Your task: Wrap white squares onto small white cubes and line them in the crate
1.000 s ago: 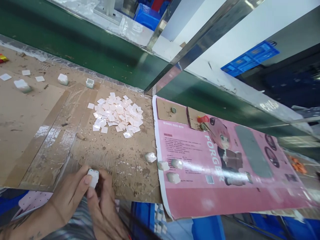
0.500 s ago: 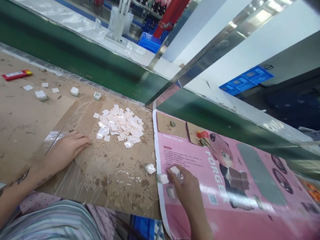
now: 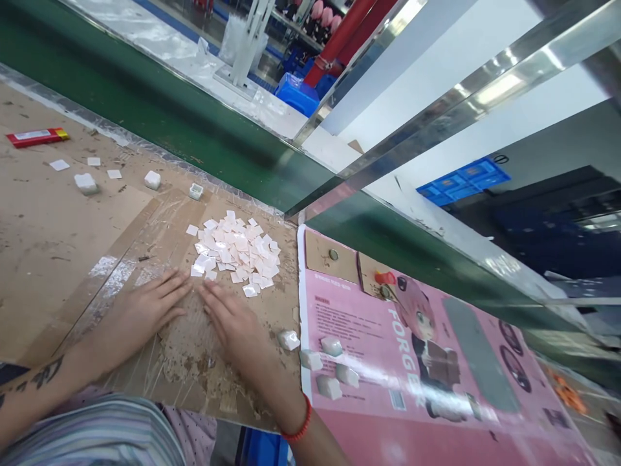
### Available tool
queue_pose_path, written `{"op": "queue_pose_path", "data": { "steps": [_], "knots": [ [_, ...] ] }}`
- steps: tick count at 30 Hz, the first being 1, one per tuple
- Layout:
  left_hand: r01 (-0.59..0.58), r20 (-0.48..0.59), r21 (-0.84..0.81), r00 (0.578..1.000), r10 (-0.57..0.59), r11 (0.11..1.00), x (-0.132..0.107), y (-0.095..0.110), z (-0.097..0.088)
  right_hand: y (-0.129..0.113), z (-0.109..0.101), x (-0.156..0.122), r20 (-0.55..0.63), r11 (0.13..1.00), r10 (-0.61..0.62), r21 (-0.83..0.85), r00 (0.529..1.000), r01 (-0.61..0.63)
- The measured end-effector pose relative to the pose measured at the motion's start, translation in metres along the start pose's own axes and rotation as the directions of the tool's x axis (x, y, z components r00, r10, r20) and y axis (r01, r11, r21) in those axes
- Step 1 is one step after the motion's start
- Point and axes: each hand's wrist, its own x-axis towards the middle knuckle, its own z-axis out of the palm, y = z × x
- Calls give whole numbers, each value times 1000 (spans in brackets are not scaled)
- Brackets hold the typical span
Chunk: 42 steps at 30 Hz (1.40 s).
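My left hand lies on the cardboard with its fingers stretched out, just short of a pile of small pale square pieces. Beside it my right hand also rests flat, fingers extended, its tips at the near left edge of that pile. Nothing shows in either hand, though the undersides are hidden. To the right of my right hand, a white block sits on the cardboard. Several similar blocks, among them one white block, stand on the pink printed mat.
At the far left lie a red packet, loose squares and white blocks. Two cardboard pieces with bottle caps, and a red item, sit along the mat's back edge. A green barrier and metal post border the table.
My right hand has let go of a white block on the mat and moved left to the pile's near edge. My left hand has shifted slightly right. The view has turned a little.
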Motion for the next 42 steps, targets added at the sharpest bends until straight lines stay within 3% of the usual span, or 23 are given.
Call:
{"op": "queue_pose_path", "data": {
  "steps": [4,12,22,26,29,36,42],
  "knots": [
    [-22,35,-43,999,23,999,-16,4,4,6,27,4,40,998,-65,8,997,65],
    [-1,108,-188,994,21,982,-5,22,-19,11,2,-26,78,990,-137,28,988,135],
    [-15,66,-322,997,38,947,14,12,-11,20,10,5,-37,981,-43,188,998,49],
    [6,-15,-294,1000,-11,956,11,13,-20,27,6,-1,-73,986,13,166,997,-1],
    [26,-38,-244,999,-36,969,3,10,-24,30,2,-11,-59,994,-33,107,998,39],
    [18,-15,-127,1000,-20,992,-8,0,-16,18,7,-18,-89,994,-11,-106,996,1],
    [-21,-91,-51,996,17,998,-21,-5,-19,5,18,-16,-76,983,3,-183,997,-17]
  ]
}}
